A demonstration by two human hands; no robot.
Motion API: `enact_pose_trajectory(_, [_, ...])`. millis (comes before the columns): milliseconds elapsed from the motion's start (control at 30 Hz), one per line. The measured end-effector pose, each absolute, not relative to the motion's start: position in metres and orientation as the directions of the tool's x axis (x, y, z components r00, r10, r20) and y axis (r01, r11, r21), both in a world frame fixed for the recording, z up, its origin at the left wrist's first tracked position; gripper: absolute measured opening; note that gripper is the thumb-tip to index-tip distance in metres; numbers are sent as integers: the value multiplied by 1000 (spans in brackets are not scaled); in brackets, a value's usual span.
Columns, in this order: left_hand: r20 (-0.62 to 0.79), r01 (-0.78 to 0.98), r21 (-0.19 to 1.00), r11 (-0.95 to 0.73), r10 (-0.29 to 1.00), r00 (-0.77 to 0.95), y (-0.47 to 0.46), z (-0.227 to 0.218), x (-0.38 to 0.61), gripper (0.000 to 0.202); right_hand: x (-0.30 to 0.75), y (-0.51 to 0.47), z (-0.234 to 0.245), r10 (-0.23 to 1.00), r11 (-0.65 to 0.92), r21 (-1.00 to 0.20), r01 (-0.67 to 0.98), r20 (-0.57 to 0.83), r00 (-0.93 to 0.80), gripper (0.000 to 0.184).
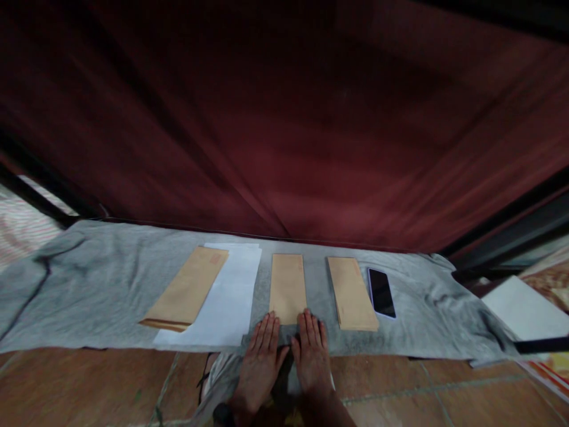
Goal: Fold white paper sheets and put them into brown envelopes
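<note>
A single brown envelope (288,284) lies flat in front of me on the grey cloth, its short side toward me. My left hand (261,359) rests palm down at its near left corner, fingers stretched out. At the near right corner lies my right hand (312,353), also flat with the fingers extended. Neither hand grips anything. To the left, another brown envelope (191,284) lies slanted over white paper sheets (235,296), its near end showing a dark opening. On the right is a stack of brown envelopes (353,293).
A phone (381,293) lies right of the envelope stack. The grey cloth (102,284) covers a long narrow surface, backed by a dark red fabric panel (302,178). Tiled floor (386,385) shows along the near edge. A white flat object (527,311) is at the far right.
</note>
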State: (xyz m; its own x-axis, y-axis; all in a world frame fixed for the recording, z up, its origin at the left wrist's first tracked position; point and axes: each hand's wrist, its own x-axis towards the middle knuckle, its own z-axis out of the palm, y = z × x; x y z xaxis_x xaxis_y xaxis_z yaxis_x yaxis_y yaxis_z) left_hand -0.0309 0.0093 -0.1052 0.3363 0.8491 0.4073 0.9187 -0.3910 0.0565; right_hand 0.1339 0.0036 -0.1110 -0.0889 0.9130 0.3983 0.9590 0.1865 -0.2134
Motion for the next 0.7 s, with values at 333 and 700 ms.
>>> enact_pose_trajectory(333, [423, 941, 47, -335, 860, 285, 12, -100, -30, 67, 129, 0, -112, 932, 142, -229, 963, 358, -52, 57])
enact_pose_trajectory(700, [389, 878, -59, -475, 799, 459, 8, -92, -17, 59, 137, -2, -110, 917, 187, -221, 957, 389, -89, 49])
